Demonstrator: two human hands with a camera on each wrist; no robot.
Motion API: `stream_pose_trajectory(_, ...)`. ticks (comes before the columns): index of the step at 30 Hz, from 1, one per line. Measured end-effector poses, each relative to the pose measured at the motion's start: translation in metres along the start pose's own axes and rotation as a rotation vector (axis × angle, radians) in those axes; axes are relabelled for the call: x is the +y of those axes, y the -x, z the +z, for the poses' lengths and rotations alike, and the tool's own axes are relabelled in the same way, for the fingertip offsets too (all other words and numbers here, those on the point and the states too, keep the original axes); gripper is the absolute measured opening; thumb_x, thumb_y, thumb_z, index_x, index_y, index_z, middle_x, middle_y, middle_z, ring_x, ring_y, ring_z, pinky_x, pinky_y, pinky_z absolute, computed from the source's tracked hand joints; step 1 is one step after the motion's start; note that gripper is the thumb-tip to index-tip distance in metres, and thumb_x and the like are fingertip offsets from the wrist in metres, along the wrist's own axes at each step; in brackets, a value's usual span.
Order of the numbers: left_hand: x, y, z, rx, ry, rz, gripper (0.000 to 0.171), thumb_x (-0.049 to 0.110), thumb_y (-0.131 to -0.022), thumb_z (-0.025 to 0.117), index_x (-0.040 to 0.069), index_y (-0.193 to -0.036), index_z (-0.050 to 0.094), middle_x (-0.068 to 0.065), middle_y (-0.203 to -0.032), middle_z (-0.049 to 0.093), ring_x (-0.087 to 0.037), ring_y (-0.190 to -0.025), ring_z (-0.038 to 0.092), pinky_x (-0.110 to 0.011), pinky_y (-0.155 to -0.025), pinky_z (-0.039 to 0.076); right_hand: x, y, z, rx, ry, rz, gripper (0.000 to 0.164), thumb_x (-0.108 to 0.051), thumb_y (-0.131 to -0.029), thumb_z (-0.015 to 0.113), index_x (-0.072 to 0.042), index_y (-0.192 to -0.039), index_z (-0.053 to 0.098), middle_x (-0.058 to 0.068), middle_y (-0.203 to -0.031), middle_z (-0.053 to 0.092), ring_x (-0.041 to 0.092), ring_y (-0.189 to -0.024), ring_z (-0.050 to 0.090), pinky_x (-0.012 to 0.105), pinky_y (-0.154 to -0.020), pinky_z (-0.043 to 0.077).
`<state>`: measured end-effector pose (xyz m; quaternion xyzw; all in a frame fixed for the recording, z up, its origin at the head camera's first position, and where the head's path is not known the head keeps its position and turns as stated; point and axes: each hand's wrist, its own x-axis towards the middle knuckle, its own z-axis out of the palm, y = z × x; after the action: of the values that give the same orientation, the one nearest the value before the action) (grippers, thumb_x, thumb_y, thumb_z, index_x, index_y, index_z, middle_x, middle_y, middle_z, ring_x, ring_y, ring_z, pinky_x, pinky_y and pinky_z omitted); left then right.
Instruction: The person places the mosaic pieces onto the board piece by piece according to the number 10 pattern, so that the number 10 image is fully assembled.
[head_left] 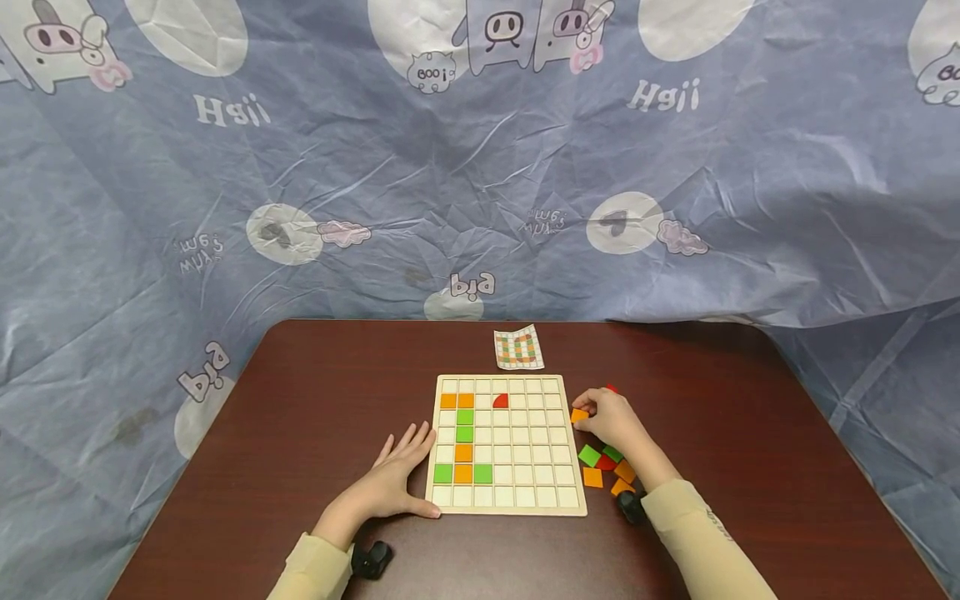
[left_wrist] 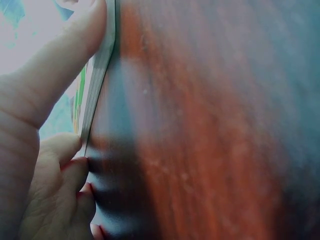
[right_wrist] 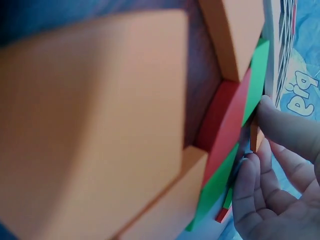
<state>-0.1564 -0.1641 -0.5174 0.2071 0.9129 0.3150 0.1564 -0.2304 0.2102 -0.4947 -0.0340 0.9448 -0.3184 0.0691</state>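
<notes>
Orange tile (head_left: 580,415) pinched in right hand (head_left: 611,417); loose tiles (head_left: 592,477) mostly nearer body; grid board (head_left: 521,455) just left, left hand (spread, not gripping) touching its far side. Likely placing step: next move calls for leftward carry, squaring over bare cell (head_left: 540,433).

The gridded board (head_left: 523,454) is cream, its pieces (head_left: 465,434) orange, green and red, the table (head_left: 300,417) reddish brown

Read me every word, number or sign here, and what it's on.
"Hgii": cloth, twice, upper left and upper right.
"BOO¡": cloud print on the cloth.
"BO", cut off: cloth's right edge.
"bia": cloth, lower middle and left.
Wavy lettering, mid-cloth: too distorted to read.
Pattern card: any lettering is too small to read.
</notes>
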Motion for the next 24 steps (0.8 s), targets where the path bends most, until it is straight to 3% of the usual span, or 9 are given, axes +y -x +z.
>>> stream_pose_trajectory(10, -0.001, 0.0, 0.0, 0.001, -0.003, -0.002, 0.119, 0.046, -0.068, 0.088, 0.007, -0.157, 0.02, -0.015, -0.165, 0.011, -0.036, -0.154, 0.003, -0.063, -0.12, -0.001, 0.0, 0.004, -0.002, -0.012, -0.038, 0.05, 0.023, -0.007, -0.081, 0.079, -0.003, -0.101, 0.068, 0.01, -0.094, 0.067, 0.021, -0.085, 0.061, 0.037, -0.076, 0.055)
stream_pose_trajectory(17, 0.0, 0.0, 0.0, 0.004, -0.005, -0.001, 0.119, 0.045, -0.068, 0.088, 0.007, -0.157, 0.02, -0.015, -0.165, 0.012, -0.037, -0.154, 0.004, -0.063, -0.12, 0.0, 0.002, 0.004, -0.007, 0.055, -0.097, 0.051, 0.021, -0.012, -0.083, 0.078, -0.005, -0.102, 0.07, 0.01, -0.094, 0.07, 0.022, -0.085, 0.064, 0.032, -0.071, 0.054)
stream_pose_trajectory(24, 0.001, 0.001, 0.0, 0.001, -0.001, 0.001, 0.119, 0.045, -0.068, 0.088, 0.006, -0.157, 0.02, -0.016, -0.165, 0.012, -0.037, -0.153, 0.004, -0.062, -0.12, 0.0, -0.012, 0.0, -0.003, 0.08, -0.16, 0.04, 0.019, -0.013, -0.085, 0.077, -0.006, -0.103, 0.072, 0.012, -0.098, 0.073, 0.025, -0.09, 0.067, 0.038, -0.078, 0.057)
